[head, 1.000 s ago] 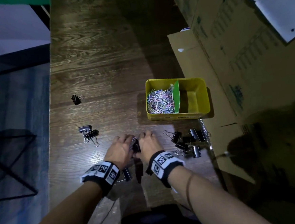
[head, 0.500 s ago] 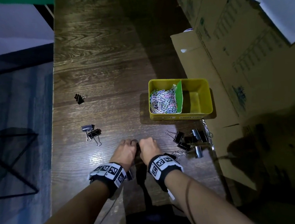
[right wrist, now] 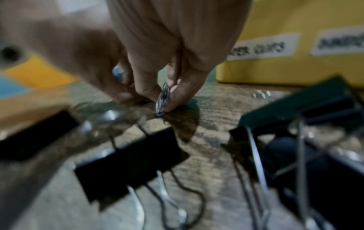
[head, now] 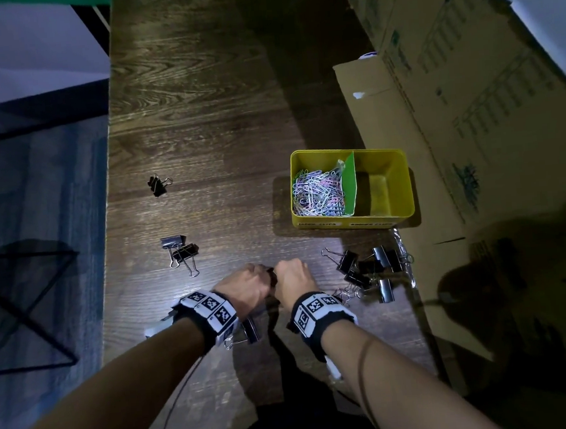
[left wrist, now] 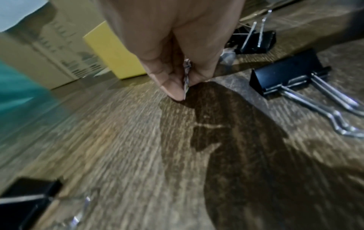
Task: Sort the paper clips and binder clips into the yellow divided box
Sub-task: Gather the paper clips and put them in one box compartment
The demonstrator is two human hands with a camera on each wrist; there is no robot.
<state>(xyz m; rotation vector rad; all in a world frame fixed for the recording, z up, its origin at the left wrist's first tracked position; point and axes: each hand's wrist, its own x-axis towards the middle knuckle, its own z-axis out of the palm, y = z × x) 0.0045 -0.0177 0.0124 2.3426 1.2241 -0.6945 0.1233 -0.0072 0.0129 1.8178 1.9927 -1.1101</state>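
Observation:
The yellow divided box (head: 402, 216) stands on the table's right side; its left compartment is full of coloured paper clips (head: 317, 193), and the compartment right of the green divider (head: 350, 183) is bare. My left hand (head: 251, 281) and right hand (head: 291, 278) meet knuckle to knuckle near the front edge. In the left wrist view my left hand (left wrist: 185, 91) pinches a thin bunch of paper clips (left wrist: 186, 77) against the table. In the blurred right wrist view my right hand (right wrist: 163, 107) pinches paper clips (right wrist: 163, 98) too. Black binder clips (head: 369, 270) lie clustered right of my hands.
A lone binder clip (head: 157, 186) and a pair (head: 180, 253) lie to the left, and another (head: 250, 330) lies under my left wrist. Cardboard boxes (head: 470, 115) wall the table's right side. The wooden table (head: 197, 85) drops to the floor on the left.
Both hands have drawn closer together and slightly toward me, fingers curling into a tighter pinch. The loose binder clips have stayed where they were.

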